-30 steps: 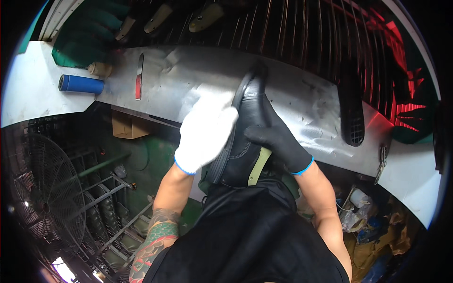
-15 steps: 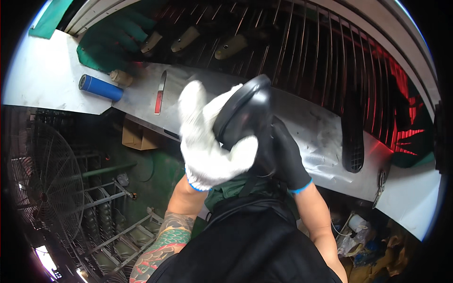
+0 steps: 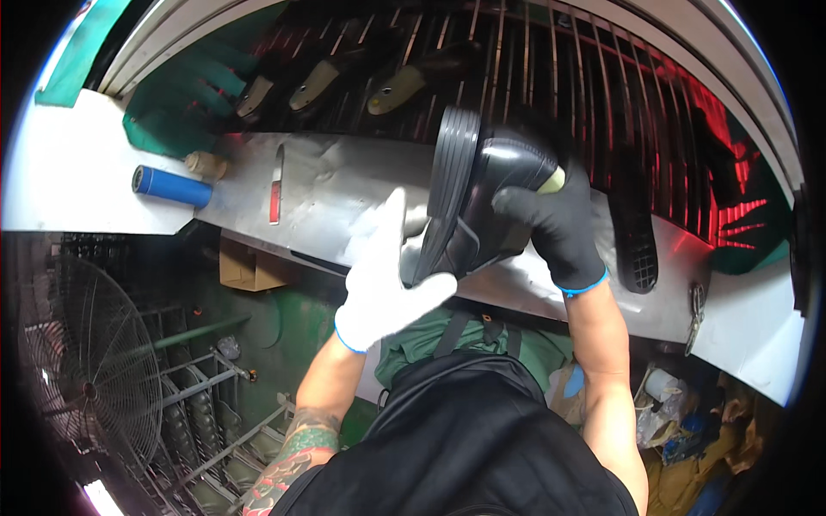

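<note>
A black leather shoe [image 3: 499, 185] with a ridged black sole is tilted on its side over the metal ledge. A pale yellow-green piece shows at its opening. My right hand [image 3: 559, 224], in a black glove, grips the upper near that opening, thumb across its side. In a white glove, my left hand [image 3: 374, 284] is at the sole's lower end with fingers stretched out and thumb apart. That end of the shoe lies between thumb and fingers; firm contact cannot be made out.
Several dark shoes with pale lasts [image 3: 396, 90] rest on the metal rods behind the ledge [image 3: 344, 172]. The ledge holds a red-handled knife [image 3: 275, 185] and a blue cylinder [image 3: 172, 185]. Another black shoe [image 3: 635, 249] lies at right, sole showing. A caged fan [image 3: 90, 370] stands lower left.
The shoe has swung round, so its sole now faces left and its pale end shows. My right hand has moved up and outward, to its upper; my left hand has shifted slightly lower.
</note>
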A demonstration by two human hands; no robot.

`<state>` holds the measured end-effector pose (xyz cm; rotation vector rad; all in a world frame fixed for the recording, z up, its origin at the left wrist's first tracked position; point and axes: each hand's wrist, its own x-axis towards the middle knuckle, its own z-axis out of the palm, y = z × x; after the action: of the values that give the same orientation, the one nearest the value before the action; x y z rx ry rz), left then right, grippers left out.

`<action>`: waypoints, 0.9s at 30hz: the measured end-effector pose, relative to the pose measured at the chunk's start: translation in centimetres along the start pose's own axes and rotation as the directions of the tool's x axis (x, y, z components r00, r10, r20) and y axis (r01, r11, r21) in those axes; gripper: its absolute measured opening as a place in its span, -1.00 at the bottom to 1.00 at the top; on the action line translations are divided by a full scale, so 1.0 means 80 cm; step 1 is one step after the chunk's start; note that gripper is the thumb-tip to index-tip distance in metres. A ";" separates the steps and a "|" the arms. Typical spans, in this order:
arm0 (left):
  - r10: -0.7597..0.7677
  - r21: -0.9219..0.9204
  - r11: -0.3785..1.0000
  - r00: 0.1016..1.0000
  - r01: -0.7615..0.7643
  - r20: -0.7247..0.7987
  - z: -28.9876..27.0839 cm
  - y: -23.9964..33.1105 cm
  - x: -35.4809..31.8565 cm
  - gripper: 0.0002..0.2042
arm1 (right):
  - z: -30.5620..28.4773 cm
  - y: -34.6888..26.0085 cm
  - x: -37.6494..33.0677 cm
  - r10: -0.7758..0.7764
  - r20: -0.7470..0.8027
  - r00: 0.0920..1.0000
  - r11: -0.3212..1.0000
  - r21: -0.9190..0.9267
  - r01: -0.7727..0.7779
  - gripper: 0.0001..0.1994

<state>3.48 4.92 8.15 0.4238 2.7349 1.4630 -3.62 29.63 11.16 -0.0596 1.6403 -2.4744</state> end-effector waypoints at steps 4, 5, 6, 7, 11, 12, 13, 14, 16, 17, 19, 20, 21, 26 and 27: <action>0.001 -0.773 0.633 0.999 -0.029 -0.037 -0.024 0.032 0.065 0.01 | 0.044 0.000 0.001 -0.186 0.125 0.975 0.978 -0.075 0.197 0.08; 0.003 -0.816 0.578 1.000 -0.018 -0.020 -0.029 0.031 0.077 0.00 | 0.050 0.004 0.001 -0.253 0.165 0.953 0.963 -0.050 0.265 0.10; 0.091 -0.872 0.473 0.992 -0.123 -0.091 -0.023 0.030 0.088 -0.12 | 0.047 0.006 0.000 -0.271 0.202 0.941 0.941 -0.150 0.303 0.15; 0.044 -0.871 0.482 0.995 -0.097 -0.086 -0.023 0.031 0.093 -0.16 | 0.046 0.008 0.001 -0.273 0.188 0.943 0.931 -0.196 0.309 0.15; -0.032 -0.859 0.471 0.969 -0.200 -0.243 -0.003 0.036 0.097 -0.40 | 0.035 0.023 0.005 -0.300 0.141 0.943 0.908 -0.261 0.328 0.08; -0.110 -0.911 0.329 0.948 -0.249 -0.299 0.008 0.040 0.095 -0.42 | 0.031 0.024 0.006 -0.289 0.121 0.950 0.920 -0.239 0.310 0.08; -0.196 -0.934 0.182 0.920 -0.307 -0.340 0.018 0.043 0.093 -0.42 | 0.027 0.026 0.006 -0.277 0.101 0.956 0.932 -0.216 0.293 0.07; -0.251 -0.949 0.055 0.916 -0.309 -0.313 0.023 0.036 0.089 -0.43 | 0.023 0.030 0.006 -0.282 0.096 0.954 0.937 -0.187 0.296 0.05; -0.278 -0.954 -0.210 0.948 -0.215 -0.153 0.020 0.028 0.090 -0.45 | 0.017 0.035 0.005 -0.305 0.078 0.949 0.936 -0.161 0.314 0.05; -0.274 -0.926 -0.339 0.959 -0.166 -0.071 0.018 0.025 0.093 -0.47 | 0.017 0.036 0.004 -0.316 0.069 0.946 0.935 -0.149 0.323 0.05; -0.211 -0.983 0.028 0.960 -0.182 -0.184 0.018 0.031 0.099 -0.36 | 0.019 0.032 0.004 -0.265 0.056 0.963 0.949 -0.162 0.270 0.05; -0.136 -0.940 0.295 0.966 -0.172 -0.220 0.013 0.039 0.100 -0.29 | 0.020 0.030 0.004 -0.239 0.048 0.970 0.955 -0.169 0.243 0.05; -0.054 -0.822 0.543 0.970 -0.170 -0.237 0.008 0.047 0.101 -0.22 | 0.024 0.027 0.003 -0.238 0.047 0.970 0.955 -0.169 0.243 0.05; 0.023 -0.802 0.589 0.994 -0.101 -0.108 -0.011 0.044 0.116 -0.23 | 0.033 0.022 0.007 -0.259 0.065 0.964 0.935 -0.232 0.267 0.02; -0.062 -0.828 0.550 0.983 -0.111 -0.172 0.001 0.049 0.114 -0.26 | 0.032 0.024 0.007 -0.263 0.076 0.962 0.931 -0.241 0.274 0.02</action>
<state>-4.38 9.23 12.38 0.2721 1.7221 2.6541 -3.61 26.46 10.40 -0.3921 2.0382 -2.4109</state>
